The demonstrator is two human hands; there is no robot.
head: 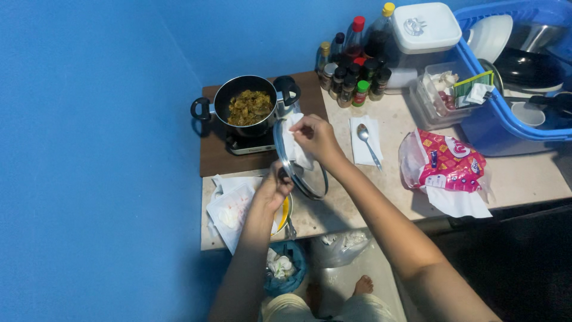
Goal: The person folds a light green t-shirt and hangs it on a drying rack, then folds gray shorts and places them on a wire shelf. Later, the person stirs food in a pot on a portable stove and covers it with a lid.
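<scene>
The right hand (314,136) had its fingers pinched on a white paper towel (294,143), pressing it against a glass pot lid (298,164). The left hand (275,186) was closed on the lid's lower rim. The lid stood on edge above the counter (524,173), tilted, its long axis running from the pot (247,107) down toward the person, one face turned to the right. Beyond lay a spoon (368,142) on a napkin (362,152) and a red snack bag (450,162)

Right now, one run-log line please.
left hand: holds glass lid by edge | right hand: presses white tissue on lid | pot: uncovered, food inside
</scene>
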